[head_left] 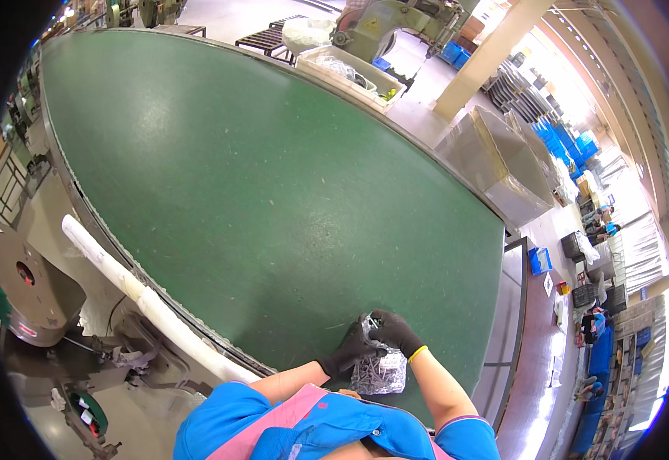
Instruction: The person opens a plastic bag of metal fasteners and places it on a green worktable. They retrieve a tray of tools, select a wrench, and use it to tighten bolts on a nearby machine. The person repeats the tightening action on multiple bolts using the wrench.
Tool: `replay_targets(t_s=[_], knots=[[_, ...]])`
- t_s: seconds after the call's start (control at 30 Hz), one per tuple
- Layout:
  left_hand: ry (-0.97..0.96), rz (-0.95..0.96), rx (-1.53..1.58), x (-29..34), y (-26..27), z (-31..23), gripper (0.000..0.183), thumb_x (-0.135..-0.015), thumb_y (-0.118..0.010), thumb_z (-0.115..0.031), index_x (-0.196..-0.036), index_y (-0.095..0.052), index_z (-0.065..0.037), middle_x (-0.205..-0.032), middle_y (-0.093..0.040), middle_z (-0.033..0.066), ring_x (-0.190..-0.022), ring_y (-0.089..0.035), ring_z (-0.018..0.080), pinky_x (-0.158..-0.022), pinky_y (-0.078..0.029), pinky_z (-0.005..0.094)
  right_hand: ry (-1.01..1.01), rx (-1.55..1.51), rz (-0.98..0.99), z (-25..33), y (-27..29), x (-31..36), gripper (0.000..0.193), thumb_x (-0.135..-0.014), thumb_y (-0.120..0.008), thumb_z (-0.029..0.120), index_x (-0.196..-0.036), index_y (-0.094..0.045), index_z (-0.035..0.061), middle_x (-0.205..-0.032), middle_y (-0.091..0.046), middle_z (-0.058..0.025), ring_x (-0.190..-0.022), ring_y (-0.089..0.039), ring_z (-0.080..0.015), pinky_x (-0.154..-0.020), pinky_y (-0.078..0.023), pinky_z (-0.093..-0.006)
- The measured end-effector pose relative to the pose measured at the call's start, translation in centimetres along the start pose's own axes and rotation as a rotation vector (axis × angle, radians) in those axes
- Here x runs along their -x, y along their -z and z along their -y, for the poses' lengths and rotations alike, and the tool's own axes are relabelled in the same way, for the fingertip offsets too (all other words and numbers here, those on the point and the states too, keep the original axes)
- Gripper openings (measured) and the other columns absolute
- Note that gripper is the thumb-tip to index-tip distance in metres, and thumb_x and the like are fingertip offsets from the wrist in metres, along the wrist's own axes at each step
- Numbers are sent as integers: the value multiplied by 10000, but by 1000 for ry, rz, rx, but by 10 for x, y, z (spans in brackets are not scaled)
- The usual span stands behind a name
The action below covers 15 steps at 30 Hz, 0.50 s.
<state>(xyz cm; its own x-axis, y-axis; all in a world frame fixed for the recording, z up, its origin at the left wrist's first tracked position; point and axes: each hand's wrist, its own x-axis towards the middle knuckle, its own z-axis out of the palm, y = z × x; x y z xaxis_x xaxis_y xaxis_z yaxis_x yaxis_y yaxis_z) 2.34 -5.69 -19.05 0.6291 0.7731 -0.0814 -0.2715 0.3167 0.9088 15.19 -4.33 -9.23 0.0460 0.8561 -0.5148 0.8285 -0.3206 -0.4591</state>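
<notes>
A big open box (469, 149) stands near a cream pillar (489, 60).

A clear plastic bag (381, 373) rests on the green tabletop (258, 176).

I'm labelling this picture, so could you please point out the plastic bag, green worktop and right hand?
Plastic bag (381, 374), head view: middle of its clear side.
Green worktop (273, 192), head view: bare middle of its top.
Right hand (397, 333), head view: middle of its gloved back.

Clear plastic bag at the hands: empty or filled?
Not empty: thin greyish pieces show through the clear plastic bag. How full: cannot tell, left hand and right hand partly cover its top.
</notes>
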Motion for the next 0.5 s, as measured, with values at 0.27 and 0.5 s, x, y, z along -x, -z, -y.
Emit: replay_targets(t_s=[0.27,0.5], knots=[[-46,2,-181,-9,-1,-9,982,-599,-832,-176,-1363,-226,-54,-1300,-399,125,-1204,-411,247,-1010,-353,388,19,-264,-106,-17,-12,-8,514,-686,-595,160,-1176,-538,15,-1019,-633,-168,-918,-613,-243,-806,-476,-332],[-114,8,-76,-13,5,-16,983,-596,-821,-218,-1352,-223,-23,-1273,-407,158,-1189,-418,263,-989,-360,375,13,-259,-161,-24,-25,-23,508,-723,-552,206,-1183,-529,-7,-1110,-587,-224,-1025,-572,-322,-911,-431,-359]])
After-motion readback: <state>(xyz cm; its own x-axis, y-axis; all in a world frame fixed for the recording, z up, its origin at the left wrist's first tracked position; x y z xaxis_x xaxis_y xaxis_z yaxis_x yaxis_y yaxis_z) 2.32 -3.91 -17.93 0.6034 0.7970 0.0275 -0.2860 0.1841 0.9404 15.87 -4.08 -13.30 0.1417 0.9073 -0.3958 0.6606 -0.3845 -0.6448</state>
